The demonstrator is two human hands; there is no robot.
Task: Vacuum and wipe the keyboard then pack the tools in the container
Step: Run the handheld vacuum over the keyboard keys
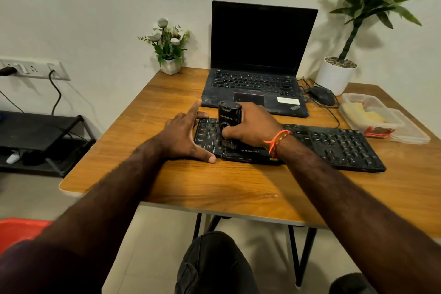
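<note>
A black keyboard (334, 143) lies across the wooden table (214, 186). My right hand (253, 126) grips a small black handheld vacuum (229, 114), held upright with its brush end down on the keys at the keyboard's left part. My left hand (186, 136) rests with straight fingers at the keyboard's left end, thumb along its front edge and forefinger pointing away. At the right edge of the table stands a clear plastic container (372, 117) with a yellow cloth inside, its lid (412, 135) lying beside it.
An open black laptop (257, 67) stands behind the keyboard, with a black mouse (322, 95) and its cable to the right. A small flower pot (170, 64) and a large white plant pot (336, 74) stand at the back. A low black shelf (43, 136) is on the left.
</note>
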